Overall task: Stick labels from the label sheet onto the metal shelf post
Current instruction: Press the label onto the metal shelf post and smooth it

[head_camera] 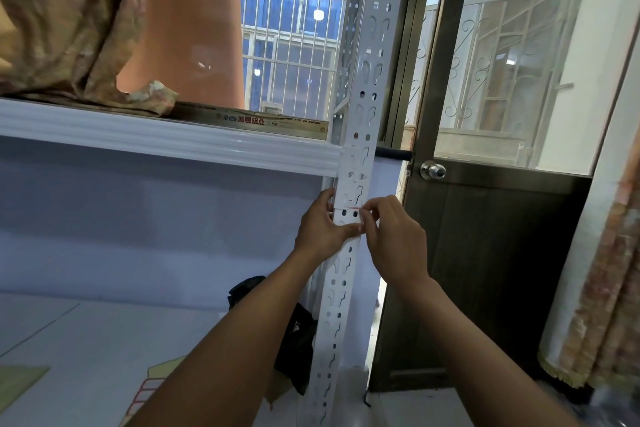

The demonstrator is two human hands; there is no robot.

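A white perforated metal shelf post [365, 87] runs from the top of the view down to the floor. A white label with a thin red top edge [350, 209] lies across the post, just under the shelf beam. My left hand [323, 230] is at the post's left side, its thumb stretched across the post's front below the label and its fingertips at the label's left end. My right hand [393, 239] is at the post's right edge, and its fingertips pinch the label's right end. No label sheet is in view.
A white ribbed shelf beam [166, 140] joins the post from the left, with patterned cloth [69, 21] heaped on the shelf above. A brown door with a round knob [433, 170] stands right of the post. A black bag [294, 333] lies behind the post's lower part.
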